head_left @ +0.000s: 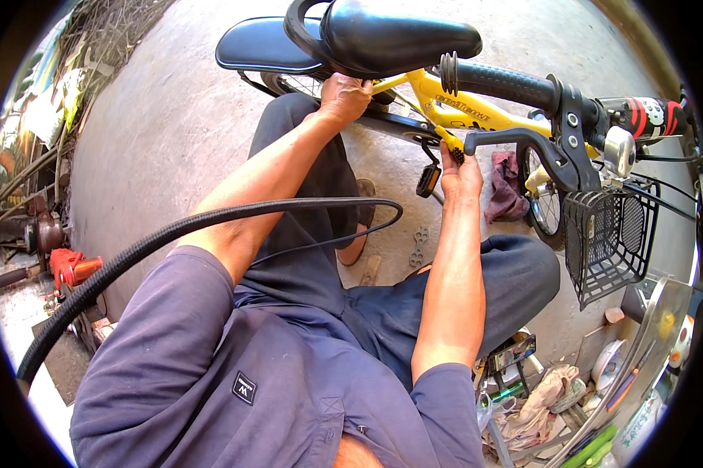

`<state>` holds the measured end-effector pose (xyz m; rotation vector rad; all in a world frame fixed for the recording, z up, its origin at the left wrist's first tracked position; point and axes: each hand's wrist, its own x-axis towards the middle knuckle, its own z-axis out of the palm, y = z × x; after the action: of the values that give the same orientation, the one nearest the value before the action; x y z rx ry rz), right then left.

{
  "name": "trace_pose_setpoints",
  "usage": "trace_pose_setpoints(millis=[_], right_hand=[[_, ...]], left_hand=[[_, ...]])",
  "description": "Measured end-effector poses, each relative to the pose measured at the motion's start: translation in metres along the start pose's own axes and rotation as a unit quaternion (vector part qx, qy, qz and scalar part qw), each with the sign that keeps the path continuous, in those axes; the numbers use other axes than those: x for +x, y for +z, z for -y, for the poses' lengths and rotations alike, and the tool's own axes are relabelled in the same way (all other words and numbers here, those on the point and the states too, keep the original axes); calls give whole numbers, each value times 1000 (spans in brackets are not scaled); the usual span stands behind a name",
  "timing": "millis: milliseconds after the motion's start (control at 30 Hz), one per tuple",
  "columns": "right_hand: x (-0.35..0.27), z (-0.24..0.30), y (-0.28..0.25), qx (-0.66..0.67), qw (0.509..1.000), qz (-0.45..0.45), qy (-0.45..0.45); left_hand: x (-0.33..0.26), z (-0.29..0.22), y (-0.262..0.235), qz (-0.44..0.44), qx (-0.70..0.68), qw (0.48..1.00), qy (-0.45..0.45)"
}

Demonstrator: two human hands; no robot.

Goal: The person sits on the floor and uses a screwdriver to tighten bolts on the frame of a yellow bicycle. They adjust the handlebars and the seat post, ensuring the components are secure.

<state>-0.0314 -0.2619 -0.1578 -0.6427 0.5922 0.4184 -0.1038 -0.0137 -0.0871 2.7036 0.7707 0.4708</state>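
A yellow child's bicycle (464, 111) stands across the view in front of me, its black saddle (398, 37) at the top. My left hand (345, 99) is closed at the frame just below the saddle, near the rear wheel; its fingertips are partly hidden. Between the fingers of my right hand (462, 176) is a small yellow brush (449, 142) with dark bristles, held against the lower frame by the crank. Beside that hand hangs a black pedal (428, 179) with an orange reflector. The black chain guard (394, 125) runs between my hands.
A dark red cloth (507, 189) lies by the front wheel, near the black basket (607, 243). A flat multi-hole wrench (419, 246) rests on the concrete floor. A thick black cable (211, 221) arches over my left arm. Tools and rags clutter a rack (558, 425) at lower right.
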Motion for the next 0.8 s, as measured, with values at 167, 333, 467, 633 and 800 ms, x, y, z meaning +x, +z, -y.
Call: trace_pose_setpoints(millis=[167,333,467,633,800], right_hand=[[0,-1,0,7,1000,8,12],[5,2,-4,22,1000,-4,21],[6,2,-4,23,999,-4,29],[1,3,-2,19,999,-36,24],[2,1,-4,16,999,-30,28]], left_hand=[[0,-2,-3,6,5,1000,5],[-1,-3,-3,8,-12,1000,-4],[-1,-3,-3,-28,-14,999,17],[-2,-2,-4,-34,-23,999,30],[-2,-2,-3,-43,-32,998,32]])
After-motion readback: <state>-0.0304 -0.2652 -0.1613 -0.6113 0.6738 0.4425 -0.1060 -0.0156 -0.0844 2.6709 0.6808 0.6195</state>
